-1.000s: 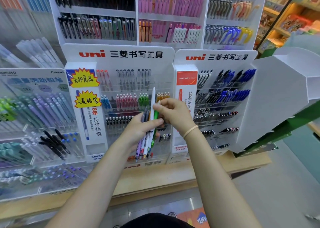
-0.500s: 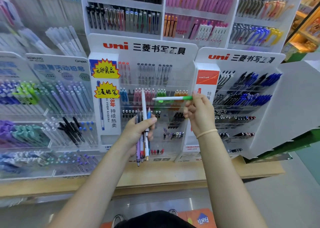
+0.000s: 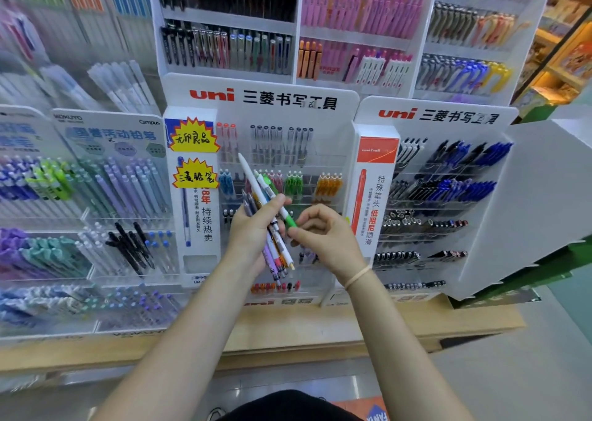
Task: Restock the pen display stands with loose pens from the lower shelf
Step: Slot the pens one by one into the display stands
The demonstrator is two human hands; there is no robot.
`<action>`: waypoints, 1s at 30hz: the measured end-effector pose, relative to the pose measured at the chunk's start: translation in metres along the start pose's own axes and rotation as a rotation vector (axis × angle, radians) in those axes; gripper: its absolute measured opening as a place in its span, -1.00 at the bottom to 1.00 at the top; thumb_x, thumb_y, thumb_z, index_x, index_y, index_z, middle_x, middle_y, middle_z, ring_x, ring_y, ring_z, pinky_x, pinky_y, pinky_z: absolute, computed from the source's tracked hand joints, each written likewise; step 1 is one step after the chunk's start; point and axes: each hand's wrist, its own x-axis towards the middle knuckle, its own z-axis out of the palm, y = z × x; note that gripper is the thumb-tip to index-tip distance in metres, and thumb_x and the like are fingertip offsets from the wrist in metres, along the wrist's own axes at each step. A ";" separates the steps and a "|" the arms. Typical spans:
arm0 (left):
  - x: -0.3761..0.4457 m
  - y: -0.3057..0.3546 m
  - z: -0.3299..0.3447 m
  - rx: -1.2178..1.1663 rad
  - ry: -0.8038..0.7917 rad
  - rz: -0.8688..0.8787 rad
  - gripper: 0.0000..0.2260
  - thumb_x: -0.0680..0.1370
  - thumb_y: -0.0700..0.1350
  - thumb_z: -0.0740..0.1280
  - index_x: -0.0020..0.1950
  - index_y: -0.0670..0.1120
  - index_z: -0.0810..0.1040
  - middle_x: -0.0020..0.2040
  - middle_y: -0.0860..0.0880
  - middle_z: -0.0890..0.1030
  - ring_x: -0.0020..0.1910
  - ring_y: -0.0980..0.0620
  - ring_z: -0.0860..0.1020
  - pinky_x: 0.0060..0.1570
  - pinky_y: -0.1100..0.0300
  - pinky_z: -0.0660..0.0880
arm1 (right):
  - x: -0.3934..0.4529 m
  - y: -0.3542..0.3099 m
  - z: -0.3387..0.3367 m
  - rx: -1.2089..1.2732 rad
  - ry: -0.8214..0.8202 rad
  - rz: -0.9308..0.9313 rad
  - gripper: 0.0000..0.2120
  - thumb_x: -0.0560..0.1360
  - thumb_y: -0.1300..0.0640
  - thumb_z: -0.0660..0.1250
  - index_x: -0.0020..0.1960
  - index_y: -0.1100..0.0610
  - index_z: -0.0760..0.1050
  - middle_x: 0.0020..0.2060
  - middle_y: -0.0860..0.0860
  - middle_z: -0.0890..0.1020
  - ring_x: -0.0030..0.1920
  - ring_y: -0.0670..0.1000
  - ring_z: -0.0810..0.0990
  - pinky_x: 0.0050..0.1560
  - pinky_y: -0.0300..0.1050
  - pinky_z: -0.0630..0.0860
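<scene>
While the left hand (image 3: 256, 228) gripped the pen bundle (image 3: 272, 228), the right hand (image 3: 323, 234) pinched the green pen (image 3: 290, 220) mid-frame: sorting step, next probably slotting it into the green row (image 3: 294, 185).

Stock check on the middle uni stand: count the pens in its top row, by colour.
Red pens: 3
Dark-capped pens: 9
Total: 12
</scene>
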 end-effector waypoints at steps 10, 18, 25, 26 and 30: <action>-0.003 0.004 -0.004 0.306 -0.172 0.052 -0.80 0.49 -0.24 0.50 0.07 -0.19 0.59 -0.15 -0.21 0.67 -0.43 0.03 0.52 -0.38 0.20 0.53 | 0.015 -0.004 -0.017 0.130 0.025 -0.004 -0.86 0.62 0.12 0.29 0.10 0.11 0.59 -0.12 0.00 0.67 -0.06 0.02 0.64 -0.01 -0.04 0.59; -0.004 0.000 -0.003 0.407 -0.275 0.049 -0.86 0.52 -0.23 0.46 0.04 -0.19 0.58 -0.25 -0.14 0.67 -0.47 0.04 0.48 -0.38 0.19 0.51 | 0.035 -0.023 -0.034 0.317 -0.110 0.054 -0.87 0.59 0.25 0.31 0.04 0.16 0.63 -0.13 0.13 0.62 -0.11 0.10 0.58 -0.19 -0.16 0.53; 0.003 0.006 0.000 0.280 -0.033 0.036 -0.90 0.52 -0.18 0.49 -0.01 -0.11 0.60 -0.15 -0.10 0.64 -0.45 0.04 0.50 -0.34 0.17 0.54 | 0.048 -0.049 -0.046 0.153 0.210 -0.169 -0.88 0.51 0.33 0.40 -0.08 0.13 0.60 -0.13 0.06 0.67 -0.15 -0.09 0.62 -0.06 -0.22 0.57; 0.003 0.007 0.002 0.276 -0.039 0.037 -0.90 0.52 -0.18 0.48 -0.01 -0.11 0.60 -0.13 -0.11 0.63 -0.45 0.04 0.50 -0.35 0.17 0.54 | 0.049 -0.055 -0.048 0.154 0.233 -0.206 -0.86 0.50 0.35 0.41 -0.09 0.12 0.59 -0.14 0.05 0.66 -0.17 -0.11 0.62 -0.08 -0.25 0.56; 0.002 0.010 0.011 0.262 -0.050 0.044 -0.87 0.53 -0.20 0.48 0.03 -0.15 0.59 -0.12 -0.14 0.59 -0.46 0.06 0.49 -0.39 0.22 0.53 | 0.052 -0.069 -0.052 0.146 0.274 -0.327 -0.81 0.50 0.36 0.41 -0.11 0.08 0.60 -0.16 0.00 0.66 -0.15 -0.13 0.62 -0.07 -0.26 0.56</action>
